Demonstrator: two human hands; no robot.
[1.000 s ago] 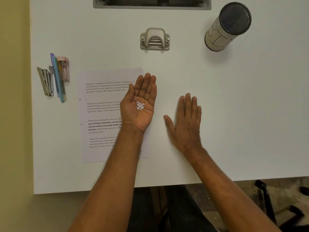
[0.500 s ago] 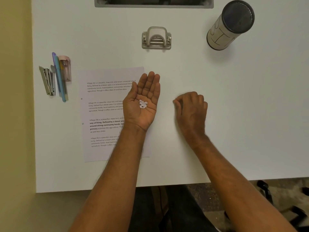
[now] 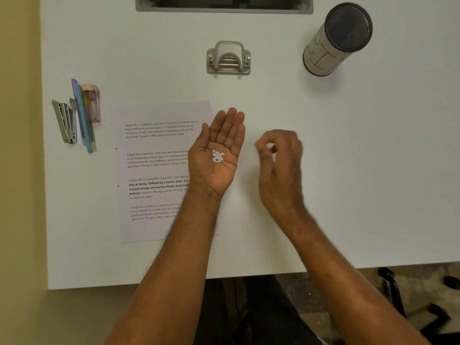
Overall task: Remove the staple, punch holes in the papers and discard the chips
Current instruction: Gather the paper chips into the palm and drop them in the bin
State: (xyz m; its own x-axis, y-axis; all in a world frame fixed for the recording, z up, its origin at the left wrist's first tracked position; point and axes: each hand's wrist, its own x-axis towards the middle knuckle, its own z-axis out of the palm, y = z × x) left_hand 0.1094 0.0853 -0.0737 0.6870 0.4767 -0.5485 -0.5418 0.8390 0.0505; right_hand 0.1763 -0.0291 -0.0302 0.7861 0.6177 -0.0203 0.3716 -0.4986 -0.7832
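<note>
A white desk (image 3: 373, 170) runs against a yellowish wall, with a grey slot set into its far edge. The left hand (image 3: 217, 155) lies palm up with the fingers straight, over the right edge of the papers (image 3: 154, 170) — a small heap of white paper chips (image 3: 218, 156) sits in the hollow of the palm. Two punched holes show along the sheets' left margin. Just beside it, the right hand (image 3: 280, 165) hangs above the desk with its fingers curled and thumb and forefinger tips drawn close; it is blurred, and I cannot tell whether anything is pinched between them. The hole punch (image 3: 228, 58) stands farther back, well apart from both hands. A cylindrical bin (image 3: 333, 43) with a dark mesh rim stands at the far right. To the left of the papers lie a metal stapler (image 3: 64, 122), some pens (image 3: 83, 118) and a pinkish staple remover (image 3: 91, 103) — all close together.
</note>
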